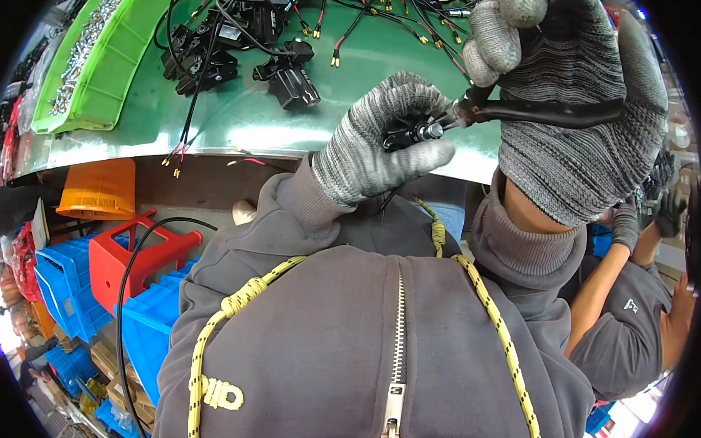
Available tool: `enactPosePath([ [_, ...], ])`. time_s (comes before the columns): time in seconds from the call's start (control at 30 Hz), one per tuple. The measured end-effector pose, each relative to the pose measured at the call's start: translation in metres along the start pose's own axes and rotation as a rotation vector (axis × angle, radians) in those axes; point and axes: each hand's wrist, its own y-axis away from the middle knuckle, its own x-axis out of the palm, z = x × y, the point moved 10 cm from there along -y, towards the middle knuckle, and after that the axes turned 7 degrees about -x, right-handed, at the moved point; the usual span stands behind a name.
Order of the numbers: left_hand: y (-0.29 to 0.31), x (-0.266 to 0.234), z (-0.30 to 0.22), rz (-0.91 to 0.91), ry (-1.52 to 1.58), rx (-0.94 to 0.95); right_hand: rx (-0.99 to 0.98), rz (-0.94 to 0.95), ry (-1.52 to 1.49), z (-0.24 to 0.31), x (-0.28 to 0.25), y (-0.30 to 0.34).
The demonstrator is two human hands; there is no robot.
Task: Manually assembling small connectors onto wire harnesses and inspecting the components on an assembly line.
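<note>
Both of my hands wear grey knitted gloves. My left hand, its fingers curled and thumb pressed in, holds a small black part with a silver round end just beyond the table's near edge. My right hand is turned palm up, with fingers bent around pliers with black handles. The metal head of the pliers reaches to the part in my left hand; whether the jaws grip it is hidden. Farther left on the green table lies a black boxy part with a cable.
A green bin of small metal pieces stands at the far left. Black parts and thin wires with gold-coloured tips cover the table's back. Below left are an orange basket, a red stool and blue crates. A co-worker is at right.
</note>
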Motion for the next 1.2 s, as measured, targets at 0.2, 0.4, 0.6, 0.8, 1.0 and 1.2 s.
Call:
enactPosePath([
  [0.2,0.0,0.001,0.023,0.081,0.309,-0.172,0.05,0.029,0.072,0.006,0.015,-0.008],
  [0.4,0.003,0.001,0.024,0.117,0.199,-0.214,-0.01,-0.032,0.189,0.014,0.015,0.001],
  [0.6,0.007,-0.005,0.028,0.082,0.312,-0.201,-0.027,-0.066,0.243,0.009,0.013,0.003],
  [0.8,0.006,-0.003,0.025,0.068,0.354,-0.262,-0.05,-0.088,0.277,0.006,0.009,0.004],
  [1.0,0.006,0.0,0.027,0.078,0.327,-0.273,-0.066,-0.069,0.282,0.012,0.006,0.001],
  [1.2,0.013,-0.007,0.018,-0.039,0.453,-0.183,-0.02,-0.239,0.183,-0.006,0.002,-0.003],
])
